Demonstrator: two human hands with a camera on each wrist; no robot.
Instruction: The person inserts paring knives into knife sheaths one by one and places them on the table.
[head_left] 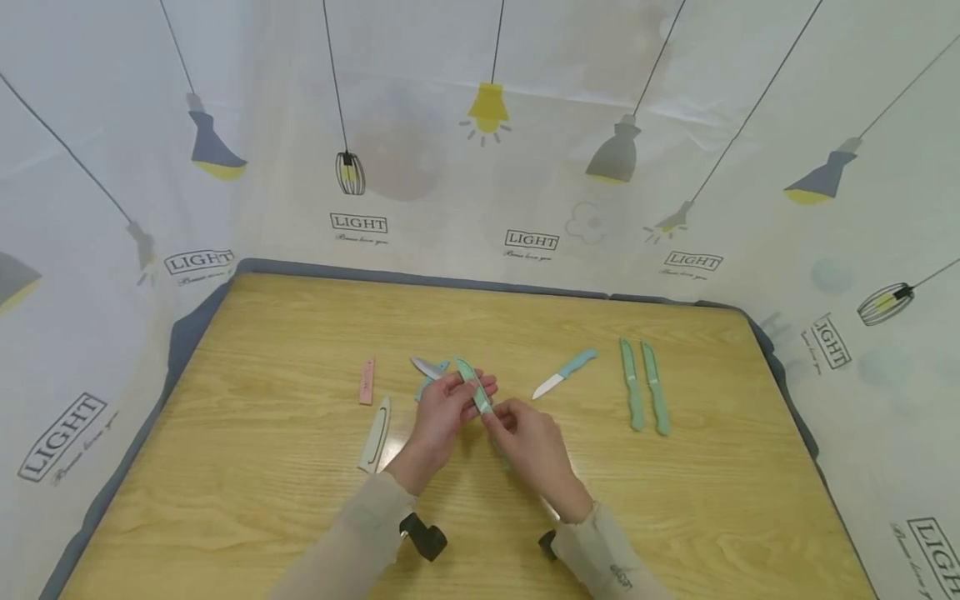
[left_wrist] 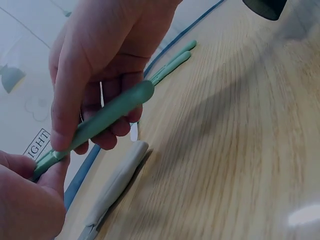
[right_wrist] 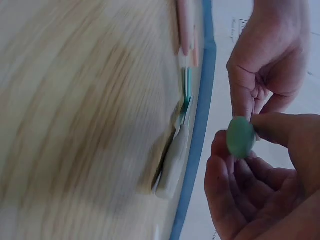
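Both hands hold one green sheathed knife [head_left: 467, 374] above the table's middle. My left hand [head_left: 441, 410] pinches its sheath end, the thumb lying along it. My right hand [head_left: 531, 440] grips the green handle [left_wrist: 112, 114], whose rounded butt points at the right wrist camera. Under the left hand, a bare knife blade [head_left: 427, 367] lies across a light blue sheath [head_left: 422, 389]. This knife's whitish handle [right_wrist: 173, 162] shows in both wrist views but is hidden by the hand from the head view.
To the left lie a pink sheath [head_left: 367, 382] and a white sheath [head_left: 376, 435]. A blue-handled knife [head_left: 576, 363] with a bare white blade lies right of the hands. Farther right, two green sheathed knives [head_left: 632, 385] lie side by side. Printed curtains surround the wooden table [head_left: 300, 333].
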